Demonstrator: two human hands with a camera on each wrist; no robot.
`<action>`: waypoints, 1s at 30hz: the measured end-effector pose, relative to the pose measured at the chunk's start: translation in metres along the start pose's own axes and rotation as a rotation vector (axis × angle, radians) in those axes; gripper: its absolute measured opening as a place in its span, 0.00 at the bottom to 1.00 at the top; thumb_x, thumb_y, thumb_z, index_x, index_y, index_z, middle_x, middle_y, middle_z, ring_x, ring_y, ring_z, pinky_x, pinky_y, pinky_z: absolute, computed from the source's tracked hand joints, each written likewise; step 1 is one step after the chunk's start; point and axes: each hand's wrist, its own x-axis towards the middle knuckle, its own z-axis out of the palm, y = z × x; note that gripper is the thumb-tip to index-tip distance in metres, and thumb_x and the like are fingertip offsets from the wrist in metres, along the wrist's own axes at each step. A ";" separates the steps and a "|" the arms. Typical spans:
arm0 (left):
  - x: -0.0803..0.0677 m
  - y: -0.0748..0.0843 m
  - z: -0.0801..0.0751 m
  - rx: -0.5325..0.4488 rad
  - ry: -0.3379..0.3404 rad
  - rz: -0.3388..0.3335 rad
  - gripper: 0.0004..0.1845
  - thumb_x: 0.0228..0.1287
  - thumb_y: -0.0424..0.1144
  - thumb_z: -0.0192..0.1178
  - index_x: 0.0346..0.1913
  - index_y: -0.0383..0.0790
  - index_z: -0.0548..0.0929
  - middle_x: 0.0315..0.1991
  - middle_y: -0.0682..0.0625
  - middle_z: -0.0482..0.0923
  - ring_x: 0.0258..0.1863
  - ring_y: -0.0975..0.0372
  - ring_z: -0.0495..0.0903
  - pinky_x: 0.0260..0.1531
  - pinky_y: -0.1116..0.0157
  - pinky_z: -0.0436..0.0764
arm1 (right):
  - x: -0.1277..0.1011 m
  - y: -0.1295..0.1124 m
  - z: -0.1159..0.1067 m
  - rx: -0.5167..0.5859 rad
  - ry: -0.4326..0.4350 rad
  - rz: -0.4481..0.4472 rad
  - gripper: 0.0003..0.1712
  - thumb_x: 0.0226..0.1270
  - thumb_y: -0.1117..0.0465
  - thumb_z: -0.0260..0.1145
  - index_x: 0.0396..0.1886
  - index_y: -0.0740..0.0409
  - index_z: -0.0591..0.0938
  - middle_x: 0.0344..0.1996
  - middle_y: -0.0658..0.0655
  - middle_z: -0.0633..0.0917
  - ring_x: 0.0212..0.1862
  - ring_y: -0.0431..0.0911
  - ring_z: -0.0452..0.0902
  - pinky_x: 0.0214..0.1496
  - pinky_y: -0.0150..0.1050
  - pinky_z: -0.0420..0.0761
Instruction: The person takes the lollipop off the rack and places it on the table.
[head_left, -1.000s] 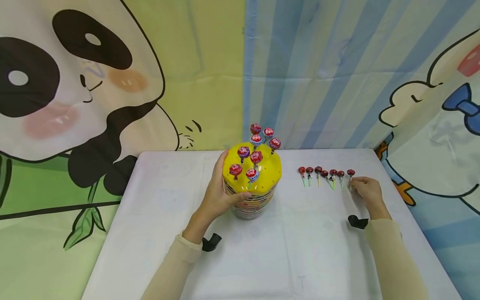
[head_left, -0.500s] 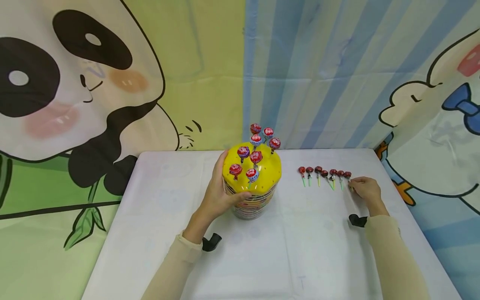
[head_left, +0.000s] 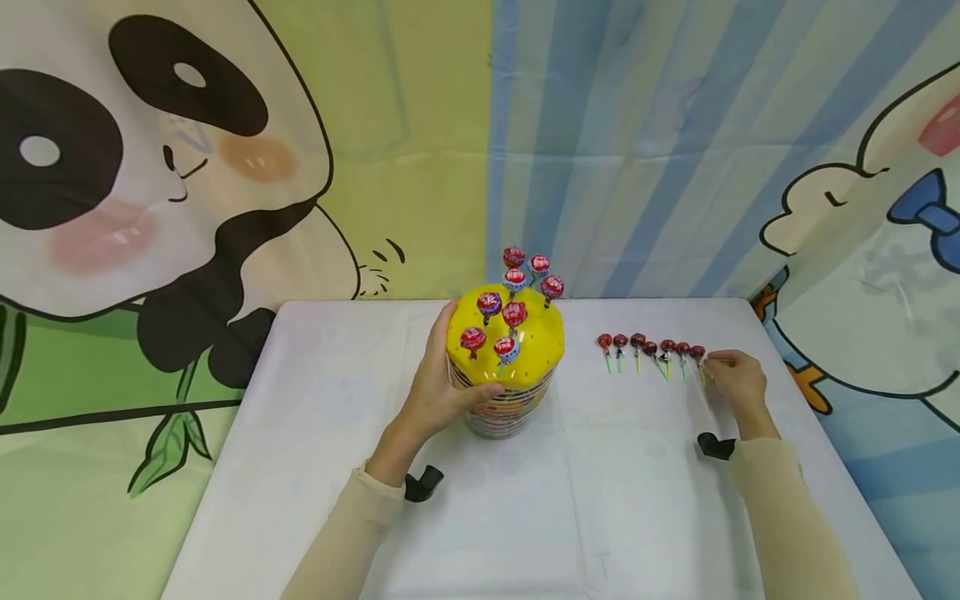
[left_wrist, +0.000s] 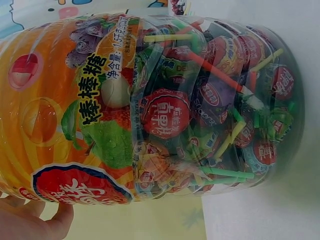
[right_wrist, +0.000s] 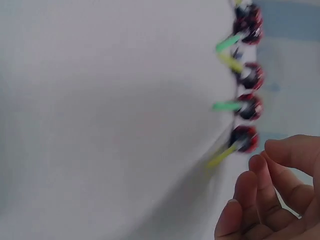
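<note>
My left hand (head_left: 435,392) grips a clear plastic jar (head_left: 501,421) round its upper side, thumb at the front. Several red and purple wrapped lollipops (head_left: 514,314) stand upright in the jar's yellow lid (head_left: 542,350). In the left wrist view the jar (left_wrist: 105,115) has an orange label, and more lollipops (left_wrist: 215,100) fill its lower part. My right hand (head_left: 738,382) is beside the rightmost lollipop (head_left: 697,352) of a row on the table. In the right wrist view its loosely bent fingers (right_wrist: 245,187) hold nothing, just off that lollipop (right_wrist: 245,139) with a yellow stick.
Several more lollipops (head_left: 637,340) lie in the row to the right of the jar, sticks pointing towards me. Everything stands on a white-covered table (head_left: 495,517). A printed cloth (head_left: 420,150) with a panda hangs behind the table's far edge.
The rightmost lollipop has shifted left, closer to its neighbours in the row. My right hand has let go of it and drawn slightly right. The left hand stays on the jar.
</note>
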 end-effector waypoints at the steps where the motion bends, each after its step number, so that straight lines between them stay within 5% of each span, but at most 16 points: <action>1: 0.000 0.000 0.000 0.008 0.002 0.002 0.60 0.51 0.62 0.74 0.79 0.65 0.44 0.74 0.62 0.56 0.66 0.63 0.66 0.63 0.59 0.72 | -0.003 -0.005 0.001 0.017 0.010 -0.019 0.26 0.75 0.52 0.59 0.63 0.65 0.77 0.51 0.64 0.79 0.42 0.49 0.74 0.33 0.36 0.76; 12: 0.001 0.000 0.000 0.023 0.002 0.015 0.60 0.51 0.62 0.74 0.80 0.61 0.44 0.74 0.61 0.56 0.67 0.62 0.66 0.64 0.58 0.72 | -0.067 -0.092 0.012 0.264 -0.030 -0.409 0.21 0.75 0.51 0.62 0.57 0.60 0.82 0.46 0.55 0.84 0.46 0.47 0.77 0.38 0.31 0.76; 16: 0.000 0.008 0.000 0.009 -0.004 0.003 0.60 0.52 0.60 0.74 0.80 0.59 0.44 0.74 0.57 0.57 0.66 0.60 0.66 0.64 0.57 0.72 | -0.095 -0.124 0.018 0.442 -0.101 -0.552 0.17 0.73 0.56 0.66 0.54 0.60 0.84 0.45 0.52 0.86 0.45 0.42 0.79 0.41 0.28 0.79; 23: -0.001 0.033 -0.001 0.008 -0.008 0.012 0.60 0.54 0.60 0.73 0.80 0.47 0.45 0.73 0.49 0.58 0.65 0.58 0.67 0.63 0.54 0.73 | -0.142 -0.172 0.029 0.660 -0.300 -0.802 0.13 0.71 0.67 0.66 0.53 0.67 0.83 0.47 0.57 0.84 0.50 0.49 0.80 0.51 0.32 0.81; 30: 0.001 0.011 0.000 0.007 -0.001 0.005 0.62 0.50 0.63 0.74 0.80 0.54 0.45 0.73 0.56 0.58 0.65 0.61 0.67 0.63 0.57 0.72 | -0.169 -0.205 0.041 0.695 -0.423 -0.934 0.13 0.71 0.70 0.64 0.54 0.67 0.83 0.48 0.61 0.84 0.49 0.52 0.80 0.51 0.35 0.81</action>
